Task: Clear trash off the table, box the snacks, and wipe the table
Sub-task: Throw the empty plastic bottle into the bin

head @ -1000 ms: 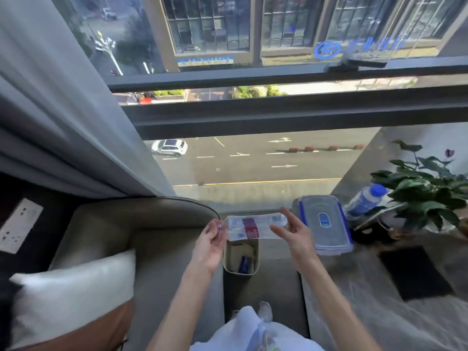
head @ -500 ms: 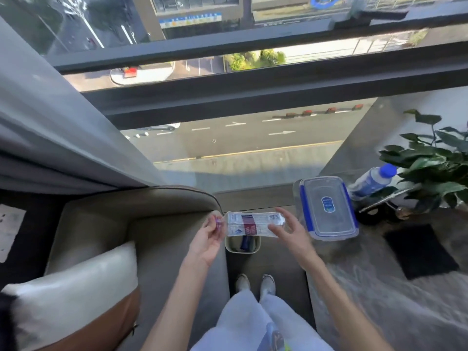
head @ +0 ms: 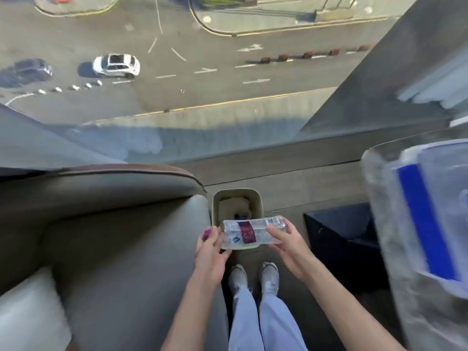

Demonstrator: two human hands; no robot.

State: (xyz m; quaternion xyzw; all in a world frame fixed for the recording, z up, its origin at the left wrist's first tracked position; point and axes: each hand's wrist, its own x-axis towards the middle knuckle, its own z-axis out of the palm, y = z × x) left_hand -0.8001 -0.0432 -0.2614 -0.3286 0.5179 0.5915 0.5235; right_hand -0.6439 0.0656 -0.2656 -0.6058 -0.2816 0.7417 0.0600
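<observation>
A crushed clear plastic bottle point(head: 249, 233) with a dark red label lies sideways between my two hands, right over the near rim of a small beige trash bin point(head: 236, 196) on the floor. My left hand point(head: 211, 249) grips the bottle's purple cap end. The bottle's base end is in my right hand point(head: 286, 243). Inside the bin I see pale paper and something blue. A clear storage box with a blue-clipped lid point(head: 428, 224) stands on the table at the right, blurred.
A grey armchair point(head: 114, 236) with a white cushion point(head: 27, 315) fills the left. A dark table base point(head: 347, 239) is right of the bin. My feet in white shoes point(head: 253, 277) stand just behind the bin. A floor-to-ceiling window is ahead.
My head has tipped down, so the bin and my feet are now in full view. Both hands have lowered the bottle close to the bin's opening.
</observation>
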